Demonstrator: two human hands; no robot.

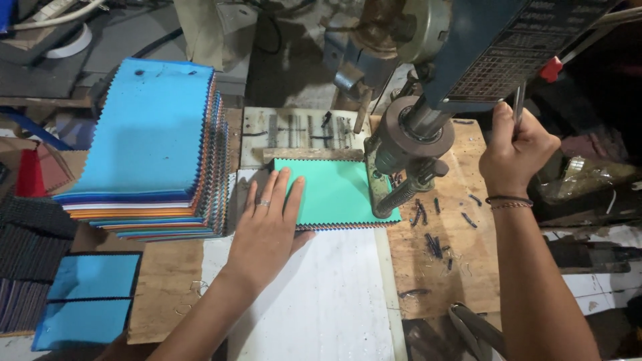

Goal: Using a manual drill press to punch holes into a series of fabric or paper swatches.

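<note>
Keep the tall stack of fabric swatches [150, 154] at the left, apart from the press. Left hand [267, 220], open and flat, pins the green swatch bundle [334, 194] against the wooden stop [311, 154]; keep fingers away from the press head [411, 137]. Right hand [515, 150], clenched on the lever [519, 107], should pull steadily.

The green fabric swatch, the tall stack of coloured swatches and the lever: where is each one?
green fabric swatch [338, 194], head view, bare middle of its top face.
stack of coloured swatches [150, 127], head view, blue top sheet.
lever [519, 100], head view, metal rod just above the right hand [516, 150].
</note>
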